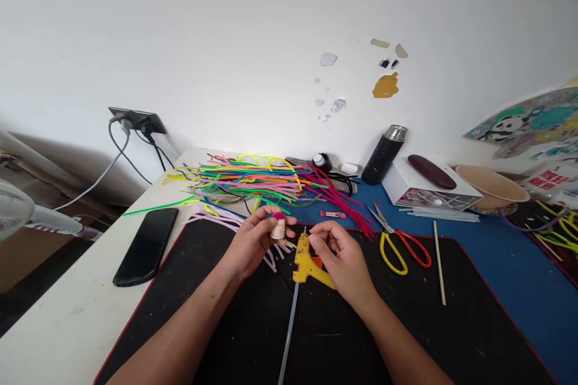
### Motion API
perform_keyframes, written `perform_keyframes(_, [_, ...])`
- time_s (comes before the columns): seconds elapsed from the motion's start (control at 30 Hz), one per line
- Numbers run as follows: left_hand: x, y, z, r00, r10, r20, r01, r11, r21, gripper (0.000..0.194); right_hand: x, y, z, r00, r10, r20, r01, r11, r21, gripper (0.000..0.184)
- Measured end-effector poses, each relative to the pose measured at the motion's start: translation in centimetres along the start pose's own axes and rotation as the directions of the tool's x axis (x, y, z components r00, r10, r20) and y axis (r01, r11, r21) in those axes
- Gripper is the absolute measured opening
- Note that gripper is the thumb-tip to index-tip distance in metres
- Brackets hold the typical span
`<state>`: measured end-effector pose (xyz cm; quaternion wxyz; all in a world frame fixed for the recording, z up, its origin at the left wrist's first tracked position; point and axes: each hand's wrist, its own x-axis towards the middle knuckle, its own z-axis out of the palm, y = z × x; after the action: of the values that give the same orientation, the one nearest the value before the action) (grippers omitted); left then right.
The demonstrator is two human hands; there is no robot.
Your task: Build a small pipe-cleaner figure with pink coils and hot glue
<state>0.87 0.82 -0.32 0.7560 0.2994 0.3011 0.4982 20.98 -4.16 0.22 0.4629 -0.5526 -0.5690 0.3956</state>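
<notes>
A clear glue stick (289, 334) lies nearest, on a black mat (253, 331). Its far end goes into the back of a yellow glue gun (303, 261). The gun lies on its side between the hands, with its nose at 12 o'clock.

The left hand (253, 240) pinches a small cream piece (279, 230) with a dark pink top (279, 215). That grip is closed on the piece, thumb on one side and fingers on the other. The piece is short and stubby. Its long way runs about from 12 to 6, pink end at 12.

The right hand (345, 261) is close by, over the gun's handle. Its fingers are curled and the tips are near the thumb. I can't tell if that grip has a tiny thing in it, or if the hand touches the gun. From its fingertips, the cream piece is at 9 o'clock, near but apart. The gun's nose sits in the gap between. The left hand is nearer to the piece, as it has it.

Scissors (389, 230) lie open at 2 o'clock from the right hand, and a wooden stick (439, 263) at 3. A phone (146, 246) is on the worktop (67, 313), at 9 from the left hand. Farther off, at 12, is a pile of bright fuzzy sticks (248, 179). A black flask (382, 157) stands at 1 from the right hand.
</notes>
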Motion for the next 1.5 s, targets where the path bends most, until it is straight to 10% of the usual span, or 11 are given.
perform_keyframes(0.33, [-0.2,0.1,-0.1,1.0,0.017,0.004,-0.017,0.999,-0.028,0.028,-4.0,1.3,-2.7,0.986,0.008,0.164,0.084,0.835,-0.544,0.021])
perform_keyframes(0.83, [-0.1,0.0,-0.3,0.999,0.042,0.012,-0.042,0.998,-0.037,0.035,-4.4,1.8,-1.1,0.965,0.013,0.261,0.204,0.586,-0.784,0.023])
perform_keyframes(1.0, [-0.1,0.2,-0.2,0.999,0.045,-0.001,-0.045,0.996,-0.072,0.033,-3.9,1.3,-1.2,0.971,0.023,0.239,0.171,0.633,-0.755,0.021])
perform_keyframes(1.23, [-0.3,0.5,0.0,1.0,0.02,0.005,-0.02,0.995,-0.1,0.029,-4.1,2.4,-1.7,0.985,0.147,0.093,-0.107,0.935,-0.339,0.026])
perform_keyframes(1.5, [-0.1,0.4,-0.3,1.0,0.011,0.028,-0.008,0.994,-0.111,0.024,-4.1,3.2,-2.4,0.964,0.24,0.117,-0.23,0.969,-0.095,0.048])
